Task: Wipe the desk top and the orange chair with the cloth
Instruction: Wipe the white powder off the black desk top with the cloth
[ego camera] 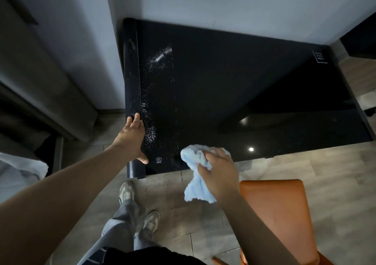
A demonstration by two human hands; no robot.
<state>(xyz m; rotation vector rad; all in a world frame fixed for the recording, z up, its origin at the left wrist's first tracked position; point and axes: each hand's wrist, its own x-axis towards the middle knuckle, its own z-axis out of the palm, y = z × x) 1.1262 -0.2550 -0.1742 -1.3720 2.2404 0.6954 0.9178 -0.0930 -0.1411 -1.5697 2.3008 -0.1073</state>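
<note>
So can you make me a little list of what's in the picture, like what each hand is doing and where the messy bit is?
left hand: open, resting flat on the desk's left edge
right hand: gripping the light blue cloth at the desk's near edge
desk top: black and shiny
messy bit: white specks scattered along the left part of the desk
orange chair: on the right, near the person, in front of the desk
floor: grey-brown tiles
feet: two grey sneakers
</note>
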